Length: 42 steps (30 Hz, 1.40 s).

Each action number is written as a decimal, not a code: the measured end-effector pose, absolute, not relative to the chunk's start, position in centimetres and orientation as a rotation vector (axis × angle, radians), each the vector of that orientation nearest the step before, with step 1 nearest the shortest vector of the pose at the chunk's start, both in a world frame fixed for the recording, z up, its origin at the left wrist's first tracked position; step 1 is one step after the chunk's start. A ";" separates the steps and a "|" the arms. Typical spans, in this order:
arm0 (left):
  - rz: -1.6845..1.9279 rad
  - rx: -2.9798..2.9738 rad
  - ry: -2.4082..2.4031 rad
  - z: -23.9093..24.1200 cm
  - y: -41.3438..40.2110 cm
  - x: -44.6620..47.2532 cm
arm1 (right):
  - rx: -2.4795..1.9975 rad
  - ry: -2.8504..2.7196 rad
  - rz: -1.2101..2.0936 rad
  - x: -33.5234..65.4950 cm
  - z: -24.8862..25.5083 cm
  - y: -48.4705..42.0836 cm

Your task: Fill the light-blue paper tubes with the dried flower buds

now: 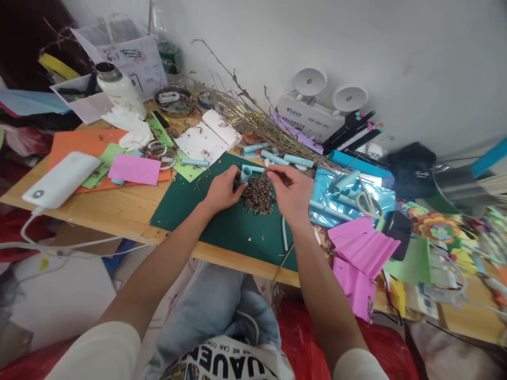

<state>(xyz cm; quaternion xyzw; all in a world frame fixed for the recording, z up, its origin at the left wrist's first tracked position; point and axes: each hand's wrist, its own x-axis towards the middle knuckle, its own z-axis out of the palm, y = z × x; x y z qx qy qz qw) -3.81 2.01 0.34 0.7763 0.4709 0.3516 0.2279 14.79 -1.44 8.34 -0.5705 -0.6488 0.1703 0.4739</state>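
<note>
Rolled blue paper tube (245,174), at the dried-plant pile's (259,196) eleven o'clock, looks light and crushable; best held gently by its sides, as the left hand (223,188) pinches it. Right hand (293,191): narrow pinch, contents unclear.

Looks like a craft corner, maybe at home: wooden desk (65,211) against white wall (412,58), cluttered with pink paper (134,169), blue tubes (246,175), green mat (229,227), dried twigs (273,129), drink bottle (123,97).
</note>
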 end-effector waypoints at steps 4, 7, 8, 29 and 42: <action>0.997 2.146 1.266 0.3 2.0 -3.8 | -1.280 -1.583 0.470 12.7 8.5 -0.4; 0.994 2.159 1.263 0.2 2.0 -3.8 | -1.269 -1.664 0.433 12.3 8.0 0.1; 0.993 2.161 1.264 0.2 2.0 -3.8 | -1.271 -1.713 0.410 12.3 7.7 0.3; 0.911 2.177 1.356 0.1 2.0 -3.8 | -1.728 -2.109 0.338 16.5 4.1 -3.0; 0.933 2.169 1.346 0.0 2.1 -3.8 | -1.729 -2.088 0.311 16.0 2.8 -3.2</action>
